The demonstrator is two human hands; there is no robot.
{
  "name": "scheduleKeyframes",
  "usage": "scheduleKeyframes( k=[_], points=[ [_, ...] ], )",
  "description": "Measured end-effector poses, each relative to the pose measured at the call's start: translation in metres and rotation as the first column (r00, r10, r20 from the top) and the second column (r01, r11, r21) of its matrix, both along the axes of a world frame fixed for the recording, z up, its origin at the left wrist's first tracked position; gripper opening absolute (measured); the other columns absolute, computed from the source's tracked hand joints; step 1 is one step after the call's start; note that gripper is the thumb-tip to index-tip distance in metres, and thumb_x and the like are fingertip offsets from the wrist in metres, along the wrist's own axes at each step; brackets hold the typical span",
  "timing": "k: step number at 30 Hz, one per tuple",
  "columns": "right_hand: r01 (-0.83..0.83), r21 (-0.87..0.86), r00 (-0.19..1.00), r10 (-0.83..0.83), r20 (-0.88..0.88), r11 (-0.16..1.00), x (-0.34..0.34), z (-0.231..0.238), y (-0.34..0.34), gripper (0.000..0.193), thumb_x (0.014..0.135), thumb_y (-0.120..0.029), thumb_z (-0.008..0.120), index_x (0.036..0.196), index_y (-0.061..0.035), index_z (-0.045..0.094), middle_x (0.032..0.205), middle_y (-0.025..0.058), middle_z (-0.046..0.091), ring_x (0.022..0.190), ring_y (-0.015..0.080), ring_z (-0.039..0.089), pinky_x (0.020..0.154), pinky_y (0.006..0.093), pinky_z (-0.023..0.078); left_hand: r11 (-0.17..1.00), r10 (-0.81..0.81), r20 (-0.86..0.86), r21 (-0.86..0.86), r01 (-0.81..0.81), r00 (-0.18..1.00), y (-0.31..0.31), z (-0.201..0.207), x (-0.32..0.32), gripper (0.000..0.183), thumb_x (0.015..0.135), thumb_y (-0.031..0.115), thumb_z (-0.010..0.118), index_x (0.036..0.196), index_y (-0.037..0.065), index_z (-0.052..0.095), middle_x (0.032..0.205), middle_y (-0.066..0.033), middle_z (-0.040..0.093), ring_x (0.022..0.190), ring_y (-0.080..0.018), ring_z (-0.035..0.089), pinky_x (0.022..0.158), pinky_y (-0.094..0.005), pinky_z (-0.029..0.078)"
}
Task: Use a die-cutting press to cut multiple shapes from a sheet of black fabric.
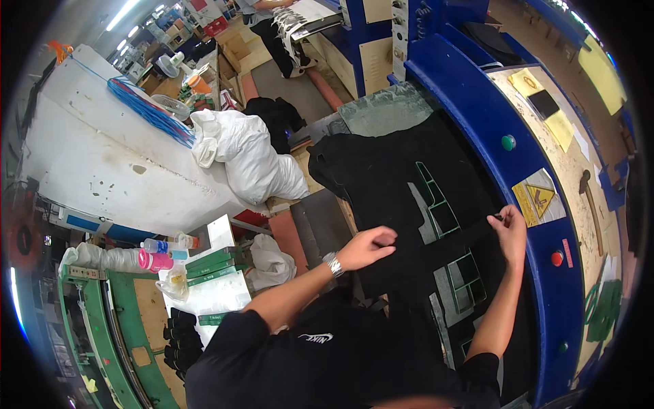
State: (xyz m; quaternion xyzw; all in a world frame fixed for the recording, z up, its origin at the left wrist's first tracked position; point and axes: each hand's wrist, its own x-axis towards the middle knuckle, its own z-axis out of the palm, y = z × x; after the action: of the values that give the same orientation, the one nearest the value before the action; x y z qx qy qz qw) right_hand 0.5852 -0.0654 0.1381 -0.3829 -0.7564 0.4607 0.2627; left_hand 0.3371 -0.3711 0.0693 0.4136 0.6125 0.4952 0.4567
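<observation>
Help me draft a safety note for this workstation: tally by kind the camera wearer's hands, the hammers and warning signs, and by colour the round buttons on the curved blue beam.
Left hand and right hand: 2
Hammer: 1
Warning sign: 1
Upper green button and lower green button: 2
Red button: 1
Total: 7

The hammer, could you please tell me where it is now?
In the head view, the hammer lies toward the right edge, on a pale surface, just right of the yellow warning sign and red button.
</observation>
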Motion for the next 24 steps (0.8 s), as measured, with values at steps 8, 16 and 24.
scheduleKeyframes(
  k=[8, 16, 24],
  points=[
    [-0.248, 0.265, 0.962, 0.269, -0.048, 0.932, -0.031, 0.167, -0.114, 0.026, 0.076, 0.007, 0.077, 0.079, -0.0021, 0.053, 0.077, 0.0035, 0.065, 0.070, 0.0088, 0.061, 0.064, 0.0225, 0.048, 0.824, -0.460, -0.219, 0.258, 0.505, 0.861, 0.093, 0.106, 0.008, 0.073, 0.080, 0.034, 0.082, 0.140, 0.008, 0.050, 0.133, -0.0080, 0.060, 0.119, -0.0184, 0.057, 0.100, -0.0365, 0.047],
    [-0.433, 0.609, 0.843, 0.538, 0.011, 0.665, -0.079, 0.233, -0.139, 0.020, 0.077, 0.000, 0.079, 0.085, -0.0013, 0.060, 0.081, 0.0044, 0.067, 0.074, 0.0102, 0.065, 0.066, 0.0235, 0.050, 0.834, -0.474, -0.092, 0.271, 0.480, 0.876, 0.083, 0.106, -0.003, 0.038, 0.085, 0.013, 0.079, 0.118, 0.000, 0.067, 0.111, -0.0069, 0.073, 0.104, -0.0147, 0.067, 0.095, -0.0297, 0.052],
    [-0.504, 0.650, 0.765, 0.643, 0.032, 0.568, -0.088, 0.260, -0.117, 0.020, 0.085, 0.007, 0.072, 0.102, 0.0032, 0.064, 0.095, 0.0032, 0.066, 0.086, 0.0073, 0.063, 0.075, 0.0201, 0.051, 0.811, -0.426, 0.002, 0.444, 0.381, 0.905, 0.083, 0.115, 0.015, 0.024, 0.094, 0.008, 0.067, 0.117, 0.000, 0.066, 0.110, -0.0098, 0.073, 0.108, -0.0191, 0.067, 0.099, -0.0342, 0.050]
  ],
)
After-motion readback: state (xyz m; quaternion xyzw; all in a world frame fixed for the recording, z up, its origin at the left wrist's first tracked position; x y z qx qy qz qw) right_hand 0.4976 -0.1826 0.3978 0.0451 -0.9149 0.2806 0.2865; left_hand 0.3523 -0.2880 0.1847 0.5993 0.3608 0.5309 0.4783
